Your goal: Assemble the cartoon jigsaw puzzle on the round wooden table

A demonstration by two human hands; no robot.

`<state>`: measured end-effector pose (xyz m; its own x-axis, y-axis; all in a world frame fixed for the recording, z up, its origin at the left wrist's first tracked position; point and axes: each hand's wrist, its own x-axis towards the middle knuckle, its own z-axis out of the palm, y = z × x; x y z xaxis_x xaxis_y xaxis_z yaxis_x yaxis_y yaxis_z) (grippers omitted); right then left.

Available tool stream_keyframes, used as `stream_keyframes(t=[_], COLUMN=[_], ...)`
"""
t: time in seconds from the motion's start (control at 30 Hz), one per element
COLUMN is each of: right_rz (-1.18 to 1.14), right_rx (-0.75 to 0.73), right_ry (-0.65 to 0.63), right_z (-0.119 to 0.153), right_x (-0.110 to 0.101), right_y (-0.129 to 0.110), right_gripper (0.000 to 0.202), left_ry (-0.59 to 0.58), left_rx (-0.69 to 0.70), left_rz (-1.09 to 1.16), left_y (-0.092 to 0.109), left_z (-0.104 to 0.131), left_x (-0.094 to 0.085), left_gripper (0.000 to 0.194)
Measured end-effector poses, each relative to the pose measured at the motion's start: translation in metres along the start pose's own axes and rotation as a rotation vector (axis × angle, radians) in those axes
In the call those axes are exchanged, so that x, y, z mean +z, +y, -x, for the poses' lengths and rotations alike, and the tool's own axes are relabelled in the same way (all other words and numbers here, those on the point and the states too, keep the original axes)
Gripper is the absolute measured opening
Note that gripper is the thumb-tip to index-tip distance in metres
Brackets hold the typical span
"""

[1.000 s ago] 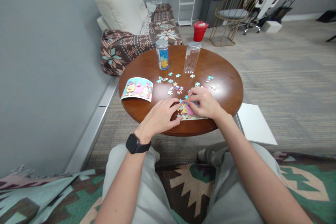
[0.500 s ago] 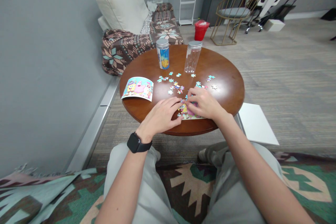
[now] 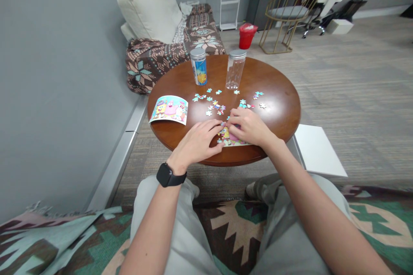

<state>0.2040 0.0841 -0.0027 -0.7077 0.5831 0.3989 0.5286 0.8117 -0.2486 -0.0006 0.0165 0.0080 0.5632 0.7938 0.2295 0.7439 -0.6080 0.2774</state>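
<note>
A partly joined jigsaw puzzle (image 3: 230,141) with yellow and pink cartoon figures lies near the front edge of the round table. My left hand (image 3: 200,139) rests at its left side, fingers stretched and thumb apart, fingertips touching the puzzle's edge. Over the upper part, my right hand (image 3: 248,126) has its fingers curled and pinched down on a puzzle piece, mostly hidden beneath them. Loose puzzle pieces (image 3: 217,106) are scattered beyond both hands, with more pieces (image 3: 258,94) further right. A curved picture card (image 3: 170,110) showing the same cartoon figures lies at the left.
Toward the back of the brown wooden table (image 3: 274,81) stand a blue-labelled jar (image 3: 199,68) and a clear jar (image 3: 235,71), both with silver lids. Beyond are a patterned sofa (image 3: 161,62), a red bin (image 3: 247,36) and a gold-framed chair (image 3: 287,12). A white board (image 3: 319,150) sits low at the right.
Both hands stay at the puzzle in almost the same pose. The view has shifted very slightly; the jars, card and loose pieces have not moved on the table.
</note>
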Motion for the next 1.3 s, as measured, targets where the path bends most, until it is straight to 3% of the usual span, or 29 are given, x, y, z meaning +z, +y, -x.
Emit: stream_keyframes(t=[0.17, 0.43, 0.7, 1.03, 1.3], right_rz=[-0.121, -0.141, -0.171, -0.245, -0.253], right_rx=[0.103, 0.167, 0.167, 0.163, 0.205], right_ry=[0.123, 0.150, 0.119, -0.004, -0.011], right_z=[0.0032, 0.0041, 0.0057, 0.0038, 0.0001], right_x=[0.0025, 0.0024, 0.0031, -0.0010, 0.0008], right_y=[0.0039, 0.0016, 0.0018, -0.0013, -0.0017], right_gripper=[0.025, 0.023, 0.015, 0.011, 0.004], left_ry=[-0.011, 0.034, 0.068, 0.040, 0.029], left_rx=[-0.004, -0.029, -0.104, -0.086, -0.095], left_rz=[0.006, 0.025, 0.097, 0.103, 0.111], left_y=[-0.0002, 0.0000, 0.0019, 0.0013, 0.0006], left_z=[0.0007, 0.0045, 0.0043, 0.0056, 0.0041], left_x=[-0.0002, 0.0006, -0.0011, -0.0009, -0.0019], left_gripper=[0.044, 0.042, 0.031, 0.042, 0.043])
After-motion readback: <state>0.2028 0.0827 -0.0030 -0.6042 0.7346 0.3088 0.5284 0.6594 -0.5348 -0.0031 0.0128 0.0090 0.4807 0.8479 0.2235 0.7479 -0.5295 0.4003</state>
